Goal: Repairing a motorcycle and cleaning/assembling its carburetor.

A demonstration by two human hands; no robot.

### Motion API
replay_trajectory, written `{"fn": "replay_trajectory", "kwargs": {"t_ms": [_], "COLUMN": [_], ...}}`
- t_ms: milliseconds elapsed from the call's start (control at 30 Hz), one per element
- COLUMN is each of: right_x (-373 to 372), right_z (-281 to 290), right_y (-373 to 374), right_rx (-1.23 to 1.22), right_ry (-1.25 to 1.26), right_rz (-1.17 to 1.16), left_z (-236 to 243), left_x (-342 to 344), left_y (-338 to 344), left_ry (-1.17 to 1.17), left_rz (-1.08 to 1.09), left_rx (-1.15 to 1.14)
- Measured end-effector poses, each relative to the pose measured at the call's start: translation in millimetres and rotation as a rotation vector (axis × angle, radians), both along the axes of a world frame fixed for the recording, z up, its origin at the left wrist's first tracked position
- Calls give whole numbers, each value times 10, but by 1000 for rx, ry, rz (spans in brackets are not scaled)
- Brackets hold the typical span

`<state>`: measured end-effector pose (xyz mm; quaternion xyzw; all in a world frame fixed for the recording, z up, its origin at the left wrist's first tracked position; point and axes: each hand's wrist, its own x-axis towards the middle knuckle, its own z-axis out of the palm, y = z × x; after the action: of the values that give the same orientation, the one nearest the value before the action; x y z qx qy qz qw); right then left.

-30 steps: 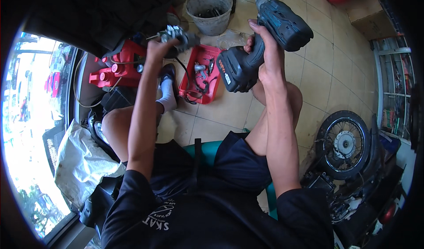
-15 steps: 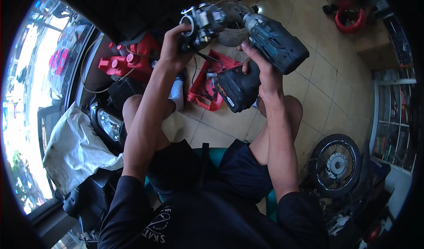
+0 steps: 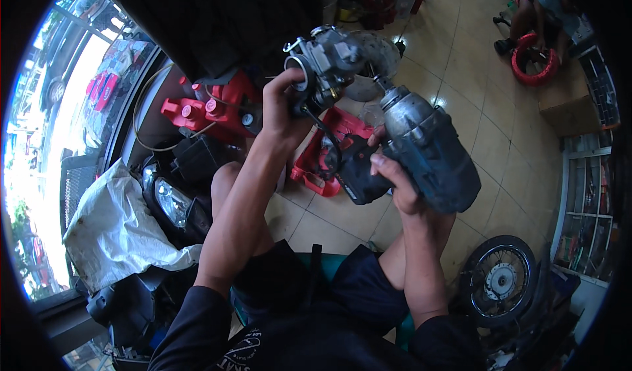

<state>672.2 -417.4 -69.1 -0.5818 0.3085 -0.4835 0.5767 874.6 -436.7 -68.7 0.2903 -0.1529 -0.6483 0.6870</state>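
Gripping one carburetor (image 3: 334, 56), one cordless driver (image 3: 431, 154), two hands (image 3: 284, 109) (image 3: 405, 190)

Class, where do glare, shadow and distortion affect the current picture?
Head view, left: daylight washes out the window; head view, bottom: the dark shirt sinks into shadow; head view, right: the shelf's edge bows; head view, upper right: glare dots the floor near the power tool.

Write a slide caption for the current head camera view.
Left hand holds a metal mechanical part, right hand a cordless power tool; a red tray lies on the tiled floor beyond.
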Motion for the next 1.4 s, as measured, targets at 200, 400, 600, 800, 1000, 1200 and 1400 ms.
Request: {"fn": "replay_trajectory", "kwargs": {"t_ms": [200, 400, 600, 800, 1000, 1200, 1400], "right_x": [71, -14, -23, -10, 72, 112, 140], "right_z": [-75, -98, -265, -283, -140, -103, -145], "right_y": [-17, 15, -5, -27, 9, -2, -27], "right_rx": [62, -92, -333, -306, -58, 101, 136], "right_ry": [-35, 120, 315, 301, 28, -54, -121], "right_rz": [87, 11, -85, -97, -130, -57, -79], "left_z": [-67, -40, -84, -161, -181, -97, -101], "left_x": [-61, -58, -103, -6, -58, -81, -131], "left_y": [-32, -52, -53, -39, -30, -17, -30], "left_ry": [-202, -192, -233, -218, -129, -298, -243], "left_rz": [93, 135, 227, 273, 328, 269, 208], "left_rx": [61, 13, 34, 12, -19, 45, -4]}}
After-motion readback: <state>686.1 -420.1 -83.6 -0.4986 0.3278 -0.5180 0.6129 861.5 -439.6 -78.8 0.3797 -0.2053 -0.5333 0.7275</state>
